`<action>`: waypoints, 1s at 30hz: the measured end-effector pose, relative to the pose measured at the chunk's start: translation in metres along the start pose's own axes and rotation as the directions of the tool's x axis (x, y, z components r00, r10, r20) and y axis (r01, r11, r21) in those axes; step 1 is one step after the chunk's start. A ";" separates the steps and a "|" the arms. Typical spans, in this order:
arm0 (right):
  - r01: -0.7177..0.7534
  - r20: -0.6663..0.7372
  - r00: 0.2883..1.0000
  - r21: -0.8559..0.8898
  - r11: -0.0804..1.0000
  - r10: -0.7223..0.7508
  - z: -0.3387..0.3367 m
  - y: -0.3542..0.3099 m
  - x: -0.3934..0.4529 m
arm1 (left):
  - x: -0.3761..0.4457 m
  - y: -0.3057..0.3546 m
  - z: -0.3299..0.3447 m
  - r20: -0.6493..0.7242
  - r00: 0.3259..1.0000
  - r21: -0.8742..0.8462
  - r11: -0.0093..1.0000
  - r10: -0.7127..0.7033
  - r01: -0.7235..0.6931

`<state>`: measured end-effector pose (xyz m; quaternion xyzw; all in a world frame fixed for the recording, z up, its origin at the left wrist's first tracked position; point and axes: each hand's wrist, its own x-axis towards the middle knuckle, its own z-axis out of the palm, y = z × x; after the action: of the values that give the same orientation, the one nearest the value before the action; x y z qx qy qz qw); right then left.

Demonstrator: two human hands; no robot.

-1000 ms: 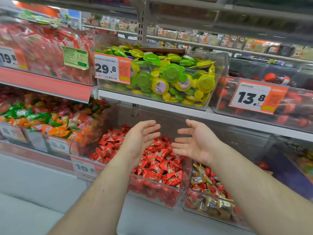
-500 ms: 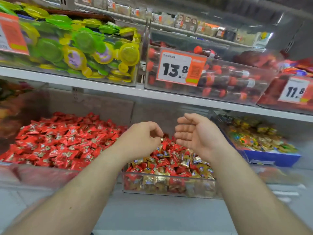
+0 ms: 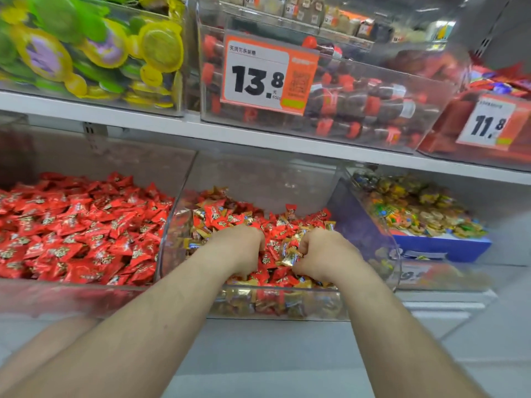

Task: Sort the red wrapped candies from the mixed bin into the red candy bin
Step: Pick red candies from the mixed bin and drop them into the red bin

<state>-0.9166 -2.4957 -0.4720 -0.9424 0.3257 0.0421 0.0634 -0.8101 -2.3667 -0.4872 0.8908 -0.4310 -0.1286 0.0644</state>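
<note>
Left fingers: curled down into the candy pile, tips buried, so I cannot tell what they pinch, if anything.
Right fingers: curled too, knuckles up, and I see a gold wrapped candy (image 3: 290, 257) at the thumb side; whether it is actually gripped I cannot tell.
Left hand (image 3: 240, 249): sunk in the middle of the mixed bin (image 3: 287, 307), back of the hand toward me.
Right hand (image 3: 321, 255): just beside the left one, apart from it, in that bin as well.
Red wrapped candies (image 3: 270, 261): lying between and around both hands, mixed with gold ones.
Mixed bin walls: clear plastic, front lip under my wrists.
Red candy bin (image 3: 86, 294): directly left of the mixed bin, touching its wall, heaped with red wrappers only.
Bin to the right: assorted candies (image 3: 416, 214) in many colours, over a blue box (image 3: 442, 248).
Shelf (image 3: 258, 139): white, running above the lower bins.
Above the shelf: a clear bin of cola-bottle candies (image 3: 373, 110) with a 13.8 price tag (image 3: 258, 76); round green and yellow sweets (image 3: 86, 53) to the left; an 11.8 price tag (image 3: 488, 123) to the right.
</note>
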 end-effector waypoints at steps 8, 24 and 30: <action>-0.033 0.028 0.999 0.494 0.869 0.022 -0.016 0.017 -0.005 | -0.016 -0.005 -0.031 0.064 0.992 -0.994 0.081 -0.113 0.074; -0.056 -0.001 0.995 0.829 0.557 0.101 -0.012 0.014 -0.015 | -0.005 0.010 -0.004 0.077 0.995 -0.005 0.998 -0.057 0.057; 0.091 0.022 0.995 0.266 0.960 -0.100 0.001 -0.013 -0.017 | -0.008 -0.006 -0.006 -0.062 0.995 -0.369 0.928 -0.080 0.052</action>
<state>-0.9215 -2.4750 -0.4698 -0.9392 0.2815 0.0119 0.1964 -0.8086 -2.3568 -0.4812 0.8813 -0.3664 -0.1752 0.2417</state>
